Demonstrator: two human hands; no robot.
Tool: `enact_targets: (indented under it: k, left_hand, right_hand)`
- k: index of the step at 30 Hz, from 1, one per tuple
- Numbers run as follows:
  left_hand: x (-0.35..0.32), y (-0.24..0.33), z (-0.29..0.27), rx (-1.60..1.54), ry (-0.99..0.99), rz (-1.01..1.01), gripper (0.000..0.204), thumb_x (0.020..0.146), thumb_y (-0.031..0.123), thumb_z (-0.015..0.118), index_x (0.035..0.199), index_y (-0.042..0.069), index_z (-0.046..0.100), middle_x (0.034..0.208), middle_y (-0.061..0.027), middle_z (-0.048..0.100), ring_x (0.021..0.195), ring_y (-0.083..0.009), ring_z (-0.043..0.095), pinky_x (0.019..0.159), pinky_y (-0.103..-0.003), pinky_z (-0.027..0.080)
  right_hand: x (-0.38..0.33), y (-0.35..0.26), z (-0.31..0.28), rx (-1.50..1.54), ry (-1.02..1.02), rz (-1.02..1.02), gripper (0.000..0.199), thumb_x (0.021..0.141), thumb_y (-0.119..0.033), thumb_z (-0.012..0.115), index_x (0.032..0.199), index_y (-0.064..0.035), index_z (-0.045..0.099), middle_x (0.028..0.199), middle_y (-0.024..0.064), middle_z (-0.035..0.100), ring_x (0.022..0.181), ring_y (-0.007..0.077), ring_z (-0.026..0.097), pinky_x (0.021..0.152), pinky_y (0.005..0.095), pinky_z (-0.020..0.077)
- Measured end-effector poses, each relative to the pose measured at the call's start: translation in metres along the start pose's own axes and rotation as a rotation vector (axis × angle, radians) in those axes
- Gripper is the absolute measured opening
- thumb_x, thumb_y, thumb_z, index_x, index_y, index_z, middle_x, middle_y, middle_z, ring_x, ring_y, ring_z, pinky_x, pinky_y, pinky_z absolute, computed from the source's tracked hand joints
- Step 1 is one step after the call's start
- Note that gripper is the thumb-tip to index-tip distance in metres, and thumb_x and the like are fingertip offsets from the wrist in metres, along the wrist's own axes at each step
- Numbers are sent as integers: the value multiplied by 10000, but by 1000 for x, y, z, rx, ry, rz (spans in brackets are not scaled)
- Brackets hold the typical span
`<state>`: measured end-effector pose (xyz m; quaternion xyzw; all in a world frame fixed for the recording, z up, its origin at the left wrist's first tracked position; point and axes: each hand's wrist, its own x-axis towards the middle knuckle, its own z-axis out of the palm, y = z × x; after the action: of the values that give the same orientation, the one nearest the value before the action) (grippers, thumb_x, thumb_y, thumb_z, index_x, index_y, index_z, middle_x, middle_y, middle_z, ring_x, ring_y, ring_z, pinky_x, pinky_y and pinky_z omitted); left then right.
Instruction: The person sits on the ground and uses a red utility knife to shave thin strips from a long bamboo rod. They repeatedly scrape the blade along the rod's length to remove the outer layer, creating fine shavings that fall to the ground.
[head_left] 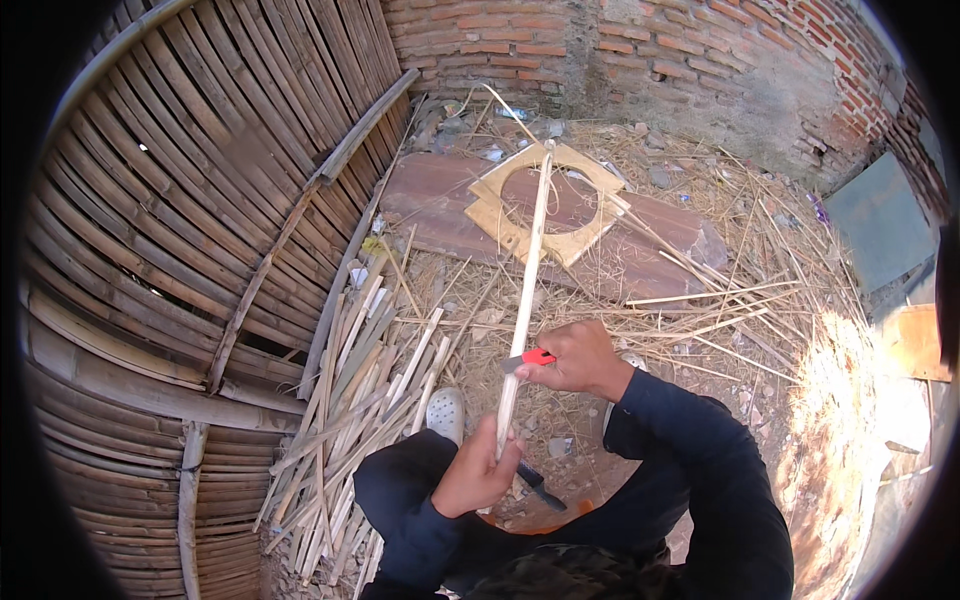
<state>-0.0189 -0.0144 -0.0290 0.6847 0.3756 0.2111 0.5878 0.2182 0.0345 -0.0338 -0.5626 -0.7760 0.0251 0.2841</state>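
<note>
The left hand [480,470] is closed around the near end of a pale strip [530,270], thumb laid along it. The right hand [585,362] is curled tightly around a red-handled blade [527,358], whose metal lies across the strip just beyond the left hand. The strip slants up and away from the person, its far part over a board with a round hole [484,217]. Loose strips [345,420] lie to the left.

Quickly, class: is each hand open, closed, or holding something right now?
Left hand: closed, holding the pale strip toward its near end.
Right hand: closed, holding a red-handled blade across the strip.
</note>
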Motion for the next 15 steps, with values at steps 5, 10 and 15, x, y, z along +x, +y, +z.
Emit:
enact_targets:
  k: [5,10,15]
  left_hand:
    - [4,9,1,106,39,127,163,951,107,567,1000,30,432,770,-15,447,670,-79,431,574,-264,385]
    - [-8,2,3,57,-66,73,185,947,125,570,1012,26,428,770,-61,482,677,-136,479,597,-295,409]
    - [-5,0,6,44,-17,71,170,950,118,575,995,41,430,758,-14,458,670,-61,426,574,-242,379]
  right_hand:
    - [14,40,-8,-198,112,-28,610,770,-702,601,606,-115,629,475,78,537,464,274,594,439,392,446]
    - [32,86,-10,-217,126,302,672,809,-720,520,657,-83,666,524,112,588,500,305,611,472,420,457]
    - [10,31,-9,-117,-23,131,656,829,-694,519,633,-87,671,515,112,586,495,308,610,470,411,461]
